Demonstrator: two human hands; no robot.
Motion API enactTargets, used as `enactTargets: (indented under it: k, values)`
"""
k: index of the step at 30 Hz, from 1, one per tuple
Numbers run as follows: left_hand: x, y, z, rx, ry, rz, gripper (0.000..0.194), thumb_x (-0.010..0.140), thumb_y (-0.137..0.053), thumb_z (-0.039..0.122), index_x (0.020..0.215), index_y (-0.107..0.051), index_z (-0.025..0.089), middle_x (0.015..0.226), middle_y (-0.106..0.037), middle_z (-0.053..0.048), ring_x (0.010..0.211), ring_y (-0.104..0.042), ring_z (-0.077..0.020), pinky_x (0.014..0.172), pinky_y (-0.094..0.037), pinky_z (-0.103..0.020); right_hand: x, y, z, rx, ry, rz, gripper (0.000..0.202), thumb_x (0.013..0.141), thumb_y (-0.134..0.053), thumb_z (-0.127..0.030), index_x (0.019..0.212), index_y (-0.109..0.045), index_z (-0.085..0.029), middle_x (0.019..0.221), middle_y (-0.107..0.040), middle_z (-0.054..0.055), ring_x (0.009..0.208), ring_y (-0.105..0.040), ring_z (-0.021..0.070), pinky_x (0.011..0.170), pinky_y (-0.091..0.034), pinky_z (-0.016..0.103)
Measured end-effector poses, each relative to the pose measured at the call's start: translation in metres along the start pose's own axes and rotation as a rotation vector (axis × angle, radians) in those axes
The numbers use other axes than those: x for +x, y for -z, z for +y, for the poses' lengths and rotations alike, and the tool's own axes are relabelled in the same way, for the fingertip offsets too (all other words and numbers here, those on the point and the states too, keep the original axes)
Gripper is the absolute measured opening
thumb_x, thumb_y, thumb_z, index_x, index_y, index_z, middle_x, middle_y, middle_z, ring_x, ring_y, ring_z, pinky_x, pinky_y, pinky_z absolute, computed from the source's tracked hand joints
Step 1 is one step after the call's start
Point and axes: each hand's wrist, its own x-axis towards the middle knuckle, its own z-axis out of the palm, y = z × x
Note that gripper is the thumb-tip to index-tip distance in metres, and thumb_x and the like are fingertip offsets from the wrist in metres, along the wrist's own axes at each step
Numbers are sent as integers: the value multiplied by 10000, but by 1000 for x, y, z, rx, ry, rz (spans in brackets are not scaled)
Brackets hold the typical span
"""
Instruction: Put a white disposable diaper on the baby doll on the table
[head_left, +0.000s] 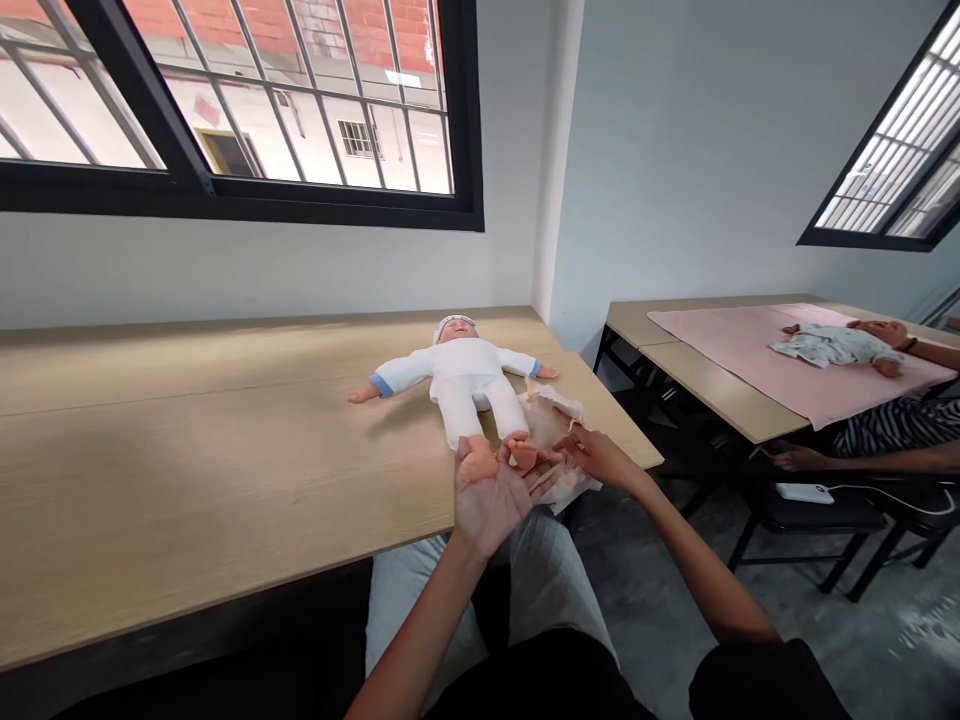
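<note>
A baby doll in a white suit with blue cuffs and a cap lies on its back on the table, arms spread, bare feet towards me. My left hand is palm up at the doll's feet, fingers stretched out; the feet are over or against the palm. My right hand reaches in from the right, fingers extended and touching a crumpled, thin white sheet, perhaps a diaper or a wrapper, beside the doll's leg. Part of that sheet hangs past the table edge and is partly hidden by my fingers.
The wooden table stretches left along the wall, under a barred window. On the second table, a pink cloth bears another doll. A person's arm is there. Black chairs stand at right.
</note>
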Motion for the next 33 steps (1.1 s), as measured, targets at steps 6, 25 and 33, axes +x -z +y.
enactTargets:
  k: [6, 25, 33]
  values:
    - [3, 20, -13, 1, 46, 139, 592, 839, -397, 705, 925, -622, 164, 910, -668, -102, 965, -618, -271, 947, -413, -456, 9, 14, 4, 362, -76, -53, 507, 973, -349, -301, 1467, -282, -208, 1075, -683, 81, 576, -615, 105, 522, -482, 230]
    - [0, 26, -15, -15, 35, 261, 585, 877, -336, 636, 793, -651, 150, 838, -675, -129, 929, -637, -286, 836, -502, -461, 43, 17, 76, 84, 96, 150, 526, 901, -522, -270, 1407, -454, -143, 1292, -599, 147, 1139, -588, 238, 1009, -442, 395]
    - [2, 23, -9, 52, 28, 199, 464, 843, -438, 554, 746, -647, 151, 848, -661, -115, 946, -617, -311, 875, -499, -517, 47, 27, 60, -263, 157, 215, 330, 971, -447, -303, 1158, -661, -136, 1228, -647, 119, 1193, -542, 228, 1062, -362, 385]
